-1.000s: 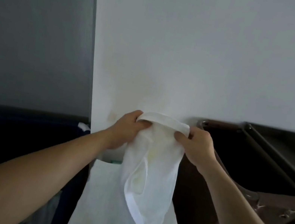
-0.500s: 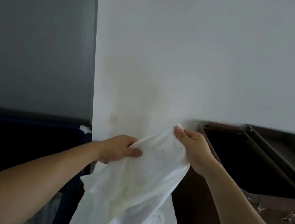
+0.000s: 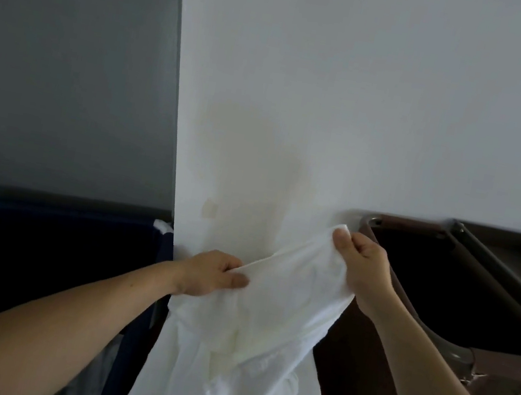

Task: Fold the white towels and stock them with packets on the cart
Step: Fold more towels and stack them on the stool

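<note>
The towel [image 3: 250,328] hangs in front of the wall [image 3: 337,106], its top edge slanting up toward the cart [image 3: 468,275]. Right hand [image 3: 364,271] pinches the high corner, left hand [image 3: 214,276] the lower edge; the rest droops bunched below.

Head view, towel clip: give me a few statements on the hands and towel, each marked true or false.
1. Both hands grip the white towel. True.
2. The right hand is lower than the left hand. False: the right hand is higher in the picture.
3. The towel lies folded flat on the cart. False: it hangs loose and rumpled between the hands.
4. The dark cart is to the right of the towel. True.
5. The left hand holds a packet. False: it holds only the towel's edge.
</note>
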The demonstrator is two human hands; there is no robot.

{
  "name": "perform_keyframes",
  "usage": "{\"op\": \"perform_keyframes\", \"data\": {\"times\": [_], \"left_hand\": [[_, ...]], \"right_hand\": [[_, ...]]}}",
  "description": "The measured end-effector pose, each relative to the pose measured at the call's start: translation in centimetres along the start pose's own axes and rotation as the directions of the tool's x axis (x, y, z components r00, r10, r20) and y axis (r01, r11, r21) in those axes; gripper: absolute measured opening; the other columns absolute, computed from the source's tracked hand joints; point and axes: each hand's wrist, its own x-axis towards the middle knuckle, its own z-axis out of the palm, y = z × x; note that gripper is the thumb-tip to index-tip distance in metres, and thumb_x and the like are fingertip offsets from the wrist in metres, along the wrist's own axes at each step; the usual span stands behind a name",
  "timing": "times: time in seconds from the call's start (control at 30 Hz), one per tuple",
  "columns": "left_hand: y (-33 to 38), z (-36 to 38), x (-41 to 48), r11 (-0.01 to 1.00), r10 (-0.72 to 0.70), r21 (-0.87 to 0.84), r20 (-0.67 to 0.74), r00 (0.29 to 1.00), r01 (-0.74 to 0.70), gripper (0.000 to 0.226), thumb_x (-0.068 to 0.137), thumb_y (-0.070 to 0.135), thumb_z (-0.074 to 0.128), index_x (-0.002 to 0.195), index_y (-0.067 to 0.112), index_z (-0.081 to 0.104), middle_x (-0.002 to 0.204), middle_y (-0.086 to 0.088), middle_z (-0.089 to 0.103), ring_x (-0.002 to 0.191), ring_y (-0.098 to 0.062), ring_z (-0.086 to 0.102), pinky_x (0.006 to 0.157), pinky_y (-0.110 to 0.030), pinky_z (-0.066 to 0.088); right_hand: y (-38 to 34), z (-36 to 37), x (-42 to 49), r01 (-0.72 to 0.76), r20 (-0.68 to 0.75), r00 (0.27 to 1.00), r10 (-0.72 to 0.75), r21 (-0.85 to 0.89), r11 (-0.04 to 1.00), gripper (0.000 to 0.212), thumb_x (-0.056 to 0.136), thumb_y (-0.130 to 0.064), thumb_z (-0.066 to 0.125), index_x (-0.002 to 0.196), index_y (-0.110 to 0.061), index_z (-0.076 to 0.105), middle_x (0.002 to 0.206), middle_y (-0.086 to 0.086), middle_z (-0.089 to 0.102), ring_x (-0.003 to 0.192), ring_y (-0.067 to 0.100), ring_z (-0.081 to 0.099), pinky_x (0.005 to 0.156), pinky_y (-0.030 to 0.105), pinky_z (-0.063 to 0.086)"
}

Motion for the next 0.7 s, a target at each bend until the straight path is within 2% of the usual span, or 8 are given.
{"op": "perform_keyframes", "data": {"times": [0.13,0.27,0.37,0.43,0.5,0.53,0.63,0.7], "left_hand": [[-2.4,-0.2,-0.2,0.996,-0.064,0.067,0.045,0.997,0.061,0.034,0.099,0.038,0.055,0.124,0.015,0.062,0.121,-0.003,0.067,0.109,-0.018,0.064,0.098,-0.035,0.051],[-2.4,-0.8,-0.5,0.996,-0.063,0.067,-0.046,0.997,0.066,0.029,0.104,0.031,0.048,0.126,0.016,0.059,0.122,-0.001,0.062,0.108,-0.016,0.058,0.079,-0.012,0.045],[-1.5,-0.8,-0.4,0.990,-0.060,0.125,-0.055,0.997,0.066,0.021,0.102,0.030,0.050,0.121,0.023,0.056,0.121,0.002,0.060,0.113,-0.018,0.057,0.077,-0.013,0.043],[0.1,-0.4,-0.3,0.984,-0.007,0.177,0.010,1.000,0.005,0.055,0.095,0.037,0.063,0.143,0.030,0.038,0.137,0.006,0.049,0.129,-0.015,0.047,0.093,-0.020,0.042],[2.5,0.3,0.0,0.993,0.085,0.078,0.030,0.996,-0.087,0.090,0.083,0.044,0.075,0.153,0.035,0.020,0.142,0.012,0.041,0.133,-0.008,0.041,0.104,-0.024,0.038],[3.8,0.7,0.3,0.991,0.132,0.020,0.028,0.991,-0.132,0.091,0.080,0.046,0.078,0.152,0.035,0.024,0.140,0.014,0.045,0.129,-0.007,0.046,0.106,-0.027,0.041],[5.8,1.3,0.9,0.981,0.193,0.000,-0.020,0.981,-0.193,0.055,0.082,0.051,0.072,0.125,0.020,0.059,0.115,-0.002,0.068,0.105,-0.021,0.066,0.095,-0.046,0.054],[5.7,0.7,0.9,0.976,0.216,-0.016,-0.098,0.971,-0.219,0.039,0.090,0.044,0.067,0.108,0.011,0.065,0.106,-0.013,0.069,0.097,-0.031,0.067,0.089,-0.052,0.055]], "right_hand": [[0.2,-0.9,0.7,0.005,-0.083,0.997,0.001,0.074,0.997,0.053,0.092,-0.047,0.062,0.077,0.003,0.053,0.070,0.009,0.051,0.066,0.024,0.046,0.064,0.038,0.040],[0.8,-0.9,0.7,-0.026,0.003,1.000,0.026,0.054,0.998,0.054,0.094,-0.044,0.061,0.080,0.007,0.051,0.068,0.010,0.048,0.064,0.023,0.045,0.060,0.035,0.037],[0.5,-0.2,0.2,-0.028,0.115,0.993,0.033,-0.051,0.998,0.051,0.095,-0.044,0.060,0.072,0.001,0.051,0.064,0.006,0.046,0.059,0.019,0.044,0.057,0.031,0.037],[0.0,0.8,-0.4,0.018,0.197,0.980,0.013,-0.158,0.987,0.048,0.095,-0.043,0.059,0.065,-0.008,0.048,0.058,0.001,0.039,0.052,0.013,0.038,0.049,0.025,0.032],[-0.5,2.1,-0.9,0.071,0.270,0.963,-0.015,-0.197,0.978,0.048,0.096,-0.041,0.059,0.065,-0.006,0.050,0.057,0.000,0.039,0.052,0.012,0.037,0.048,0.025,0.031],[-0.7,2.7,-1.2,0.083,0.288,0.957,-0.025,-0.193,0.978,0.045,0.096,-0.039,0.059,0.066,-0.006,0.055,0.057,-0.001,0.044,0.053,0.011,0.040,0.049,0.026,0.034],[-0.8,3.6,-1.8,0.103,0.273,0.960,-0.054,-0.170,0.980,0.023,0.094,-0.034,0.064,0.079,-0.017,0.069,0.067,-0.003,0.062,0.062,0.008,0.055,0.060,0.028,0.047],[-0.1,3.3,-2.1,0.077,0.298,0.954,-0.034,-0.134,0.988,0.010,0.087,-0.028,0.074,0.090,-0.020,0.069,0.078,-0.003,0.068,0.070,0.007,0.061,0.066,0.028,0.051]]}}
